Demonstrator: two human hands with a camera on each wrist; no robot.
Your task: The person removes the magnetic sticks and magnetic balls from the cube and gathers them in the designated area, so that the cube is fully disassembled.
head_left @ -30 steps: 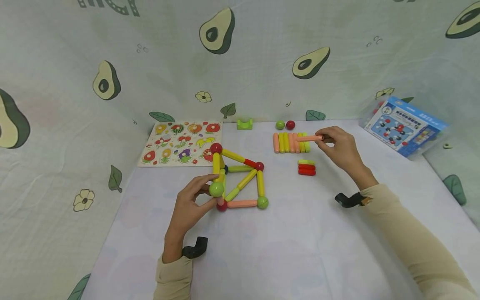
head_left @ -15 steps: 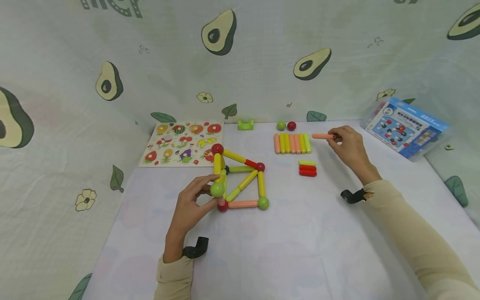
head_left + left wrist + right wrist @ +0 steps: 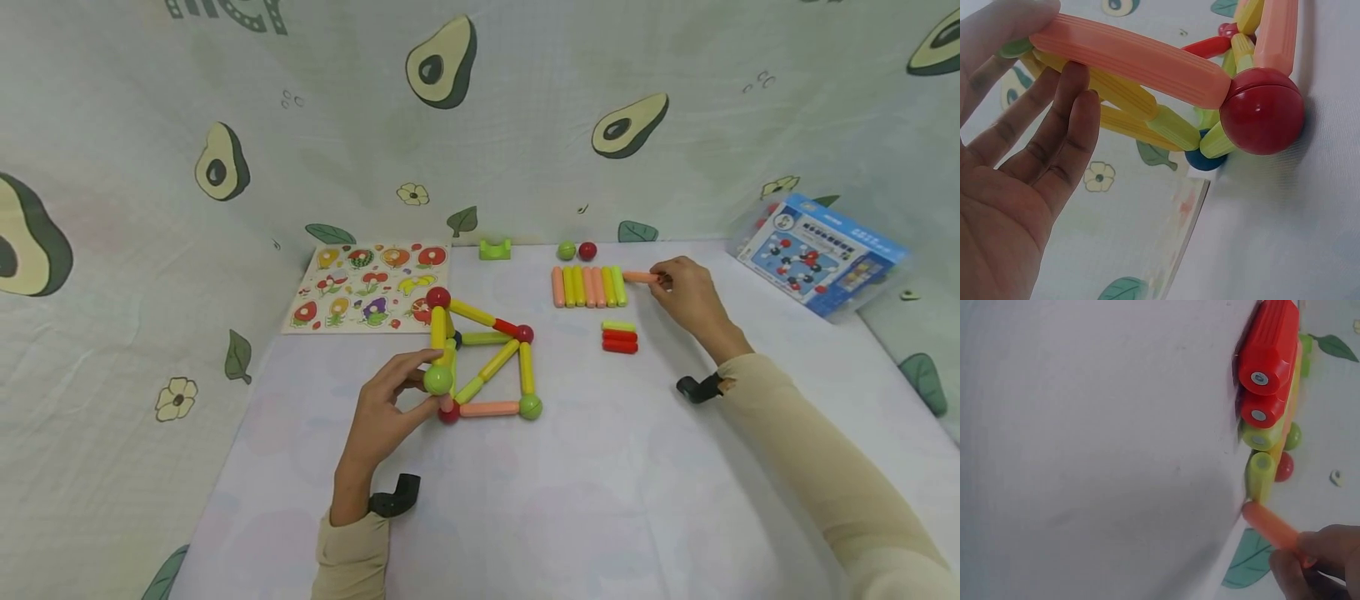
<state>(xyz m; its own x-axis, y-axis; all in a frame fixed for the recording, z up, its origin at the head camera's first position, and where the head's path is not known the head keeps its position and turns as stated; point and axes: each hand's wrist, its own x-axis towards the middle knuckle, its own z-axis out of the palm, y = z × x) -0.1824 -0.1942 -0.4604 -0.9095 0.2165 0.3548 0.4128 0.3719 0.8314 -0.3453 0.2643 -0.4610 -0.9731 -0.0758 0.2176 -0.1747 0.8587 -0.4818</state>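
One angular frame (image 3: 495, 363) of ridged rods and glossy round balls stands with its salmon edge rod (image 3: 1132, 60) pinched between thumb and fingers of the left hand (image 3: 386, 407). Right of the frame, the right hand (image 3: 692, 298) pinches a slim loose rod (image 3: 638, 277) by one end, just beside a flat row of rods (image 3: 589, 287)

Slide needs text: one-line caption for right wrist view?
Right hand pinches an orange stick beside a green stick; two red sticks lie farther up the view.

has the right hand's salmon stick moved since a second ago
Yes, rightward: the salmon stick went from over the row of sticks to beside its right end.
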